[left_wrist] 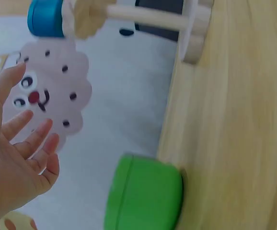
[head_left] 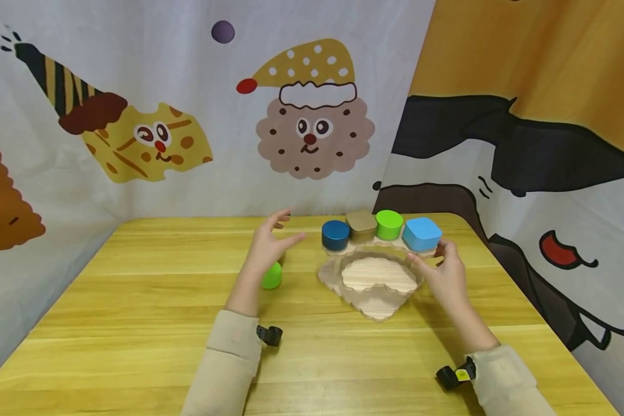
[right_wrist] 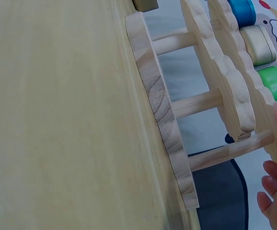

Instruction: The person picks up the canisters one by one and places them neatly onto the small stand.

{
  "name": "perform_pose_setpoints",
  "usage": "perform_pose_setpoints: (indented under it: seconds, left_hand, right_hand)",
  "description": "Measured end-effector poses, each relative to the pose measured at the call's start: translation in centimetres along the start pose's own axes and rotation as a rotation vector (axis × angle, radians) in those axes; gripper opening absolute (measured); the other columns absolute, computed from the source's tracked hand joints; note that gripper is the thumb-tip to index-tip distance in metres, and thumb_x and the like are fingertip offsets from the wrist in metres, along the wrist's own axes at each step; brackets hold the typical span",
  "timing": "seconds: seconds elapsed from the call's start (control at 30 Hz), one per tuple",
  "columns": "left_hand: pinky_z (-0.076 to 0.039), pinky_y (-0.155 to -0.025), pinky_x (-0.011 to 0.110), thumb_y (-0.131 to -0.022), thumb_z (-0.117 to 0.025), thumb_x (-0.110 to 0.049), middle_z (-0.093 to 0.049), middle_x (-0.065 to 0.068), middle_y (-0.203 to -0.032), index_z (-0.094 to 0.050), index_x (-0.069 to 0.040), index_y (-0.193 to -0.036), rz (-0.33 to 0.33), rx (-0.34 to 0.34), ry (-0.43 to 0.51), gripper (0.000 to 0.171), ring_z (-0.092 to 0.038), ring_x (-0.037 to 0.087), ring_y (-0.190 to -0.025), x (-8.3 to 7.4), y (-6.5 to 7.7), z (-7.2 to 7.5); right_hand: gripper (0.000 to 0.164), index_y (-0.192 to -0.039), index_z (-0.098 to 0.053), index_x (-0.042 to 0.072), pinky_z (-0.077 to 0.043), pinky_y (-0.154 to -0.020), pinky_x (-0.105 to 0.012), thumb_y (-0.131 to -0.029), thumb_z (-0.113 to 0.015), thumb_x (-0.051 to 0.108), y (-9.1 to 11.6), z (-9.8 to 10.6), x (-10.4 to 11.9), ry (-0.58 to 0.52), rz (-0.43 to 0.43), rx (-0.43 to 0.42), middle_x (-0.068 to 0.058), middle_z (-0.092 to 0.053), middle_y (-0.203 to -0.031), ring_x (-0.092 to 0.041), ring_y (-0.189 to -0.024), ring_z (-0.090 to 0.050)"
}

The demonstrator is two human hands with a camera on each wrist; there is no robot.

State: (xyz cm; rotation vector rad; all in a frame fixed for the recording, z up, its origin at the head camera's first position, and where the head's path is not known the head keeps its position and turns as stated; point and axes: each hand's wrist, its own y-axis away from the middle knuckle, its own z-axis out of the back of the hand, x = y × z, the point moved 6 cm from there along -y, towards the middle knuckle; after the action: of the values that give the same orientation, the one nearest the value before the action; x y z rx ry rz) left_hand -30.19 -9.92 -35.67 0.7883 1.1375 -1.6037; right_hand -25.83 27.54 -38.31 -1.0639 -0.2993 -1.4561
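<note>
A person's right hand (head_left: 447, 274) gripped the right end of the upper tier of a pale wooden, scalloped-edged stand (head_left: 378, 274) on a yellowish wood-grain counter (head_left: 135, 323), while the left hand (head_left: 267, 245) was held well apart from it, thumb and fingers spread wide. Just beyond the left forearm, a bright green, smooth-sided block (head_left: 272, 276) sat on the counter, partly blocked from the head view by that arm; a brown block (right_wrist: 144, 5), cut off by the frame in the right wrist view, stood near the stand's base. Behind hung white cloth (head_left: 229, 190) printed with a cheese wedge and a round, scallop-edged cookie in a dotted cap.

Along the upper tier stood a glossy dark blue round block (head_left: 335, 236), a tan rounded-square block (head_left: 361, 226), a lime green round block (head_left: 389, 225) and a light blue rounded-square block (head_left: 422, 234). Round wooden dowels joined the tiers to a thick base with visible swirling grain.
</note>
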Motion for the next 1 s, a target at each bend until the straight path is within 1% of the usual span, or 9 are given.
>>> perform_pose_setpoints:
  seconds: [0.2,0.37,0.47,0.63,0.83,1.0]
  left_hand:
    - [-0.039,-0.095,0.048,-0.083,-0.076,-0.032,-0.049,0.009,-0.133,-0.044,-0.015,-0.143,0.072,-0.01,-0.016,0.07,-0.042,0.03,-0.121,2.3,0.1,1.7]
    - [-0.038,-0.095,0.052,-0.085,-0.074,-0.031,-0.046,0.012,-0.137,-0.039,-0.014,-0.146,0.121,0.023,-0.035,0.072,-0.039,0.035,-0.125,4.1,0.2,2.3]
    - [-0.037,-0.096,0.053,-0.085,-0.074,-0.03,-0.043,0.014,-0.14,-0.036,-0.013,-0.147,0.143,0.053,-0.048,0.075,-0.037,0.036,-0.127,4.8,0.2,2.3]
    - [-0.034,-0.099,0.054,-0.084,-0.075,-0.028,-0.039,0.018,-0.142,-0.032,-0.013,-0.149,0.168,0.095,-0.036,0.08,-0.034,0.036,-0.129,5.7,0.5,2.0]
    - [-0.033,-0.1,0.054,-0.083,-0.077,-0.028,-0.038,0.018,-0.144,-0.031,-0.015,-0.15,0.217,0.094,-0.046,0.082,-0.035,0.034,-0.13,7.0,0.6,1.7]
    - [-0.032,-0.102,0.054,-0.082,-0.077,-0.023,-0.036,0.02,-0.145,-0.031,-0.012,-0.15,0.225,0.094,-0.043,0.083,-0.034,0.036,-0.131,7.9,0.5,1.3]
  right_hand:
    - [0.071,-0.13,-0.042,-0.003,-0.034,-0.066,-0.031,-0.083,-0.075,0.038,0.0,0.0,0.1,0.002,-0.003,0.003,-0.018,-0.052,-0.108,-0.032,-0.096,-0.047]
    - [0.071,-0.129,-0.043,-0.002,-0.035,-0.065,-0.031,-0.082,-0.076,0.038,0.0,-0.1,0.1,0.003,-0.007,-0.001,-0.017,-0.053,-0.107,-0.032,-0.095,-0.048]
    - [0.07,-0.129,-0.043,-0.002,-0.035,-0.065,-0.031,-0.082,-0.076,0.038,0.0,-0.1,0.0,0.005,-0.006,-0.001,-0.017,-0.053,-0.107,-0.031,-0.095,-0.048]
    - [0.07,-0.129,-0.043,-0.002,-0.035,-0.067,-0.032,-0.082,-0.076,0.037,0.0,-0.1,0.0,0.0,-0.006,-0.003,-0.017,-0.053,-0.107,-0.031,-0.096,-0.048]
    - [0.069,-0.128,-0.044,-0.002,-0.035,-0.065,-0.031,-0.082,-0.077,0.037,0.0,0.0,-0.1,0.007,0.0,-0.011,-0.017,-0.053,-0.106,-0.032,-0.094,-0.048]
    - [0.069,-0.129,-0.044,-0.002,-0.035,-0.066,-0.031,-0.082,-0.077,0.036,0.0,0.0,0.0,0.007,0.004,-0.012,-0.017,-0.053,-0.106,-0.032,-0.095,-0.048]
